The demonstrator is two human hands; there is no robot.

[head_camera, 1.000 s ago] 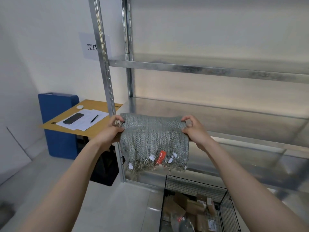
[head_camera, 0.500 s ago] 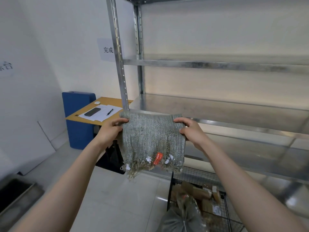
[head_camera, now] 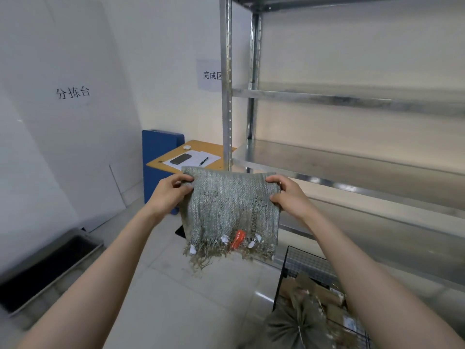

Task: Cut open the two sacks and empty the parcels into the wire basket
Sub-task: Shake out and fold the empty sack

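An emptied, folded grey woven sack (head_camera: 231,210) is shown held up at chest height, in front of the metal shelving (head_camera: 352,157). Its folded top edge runs level from side to side, and its frayed cut end, bearing a red tag (head_camera: 237,242), hangs downward. The left hand (head_camera: 171,195) is closed on the upper left corner and the right hand (head_camera: 289,195) on the upper right corner, each pinching the cloth between thumb and fingers; nothing else is held. The sack thus lies between the two hands, neither hand being clearly nearer.

Below and to the right, the wire basket (head_camera: 302,263) is seen on the floor with brown parcels (head_camera: 322,295) inside. A second sack (head_camera: 297,328), gathered and tied at its neck, rests at the basket's near edge; whether it is inside or against the basket cannot be told. It is judged that one sack is done and the tied one remains, nearer the right hand. A desk (head_camera: 198,147) stands well apart to the left.
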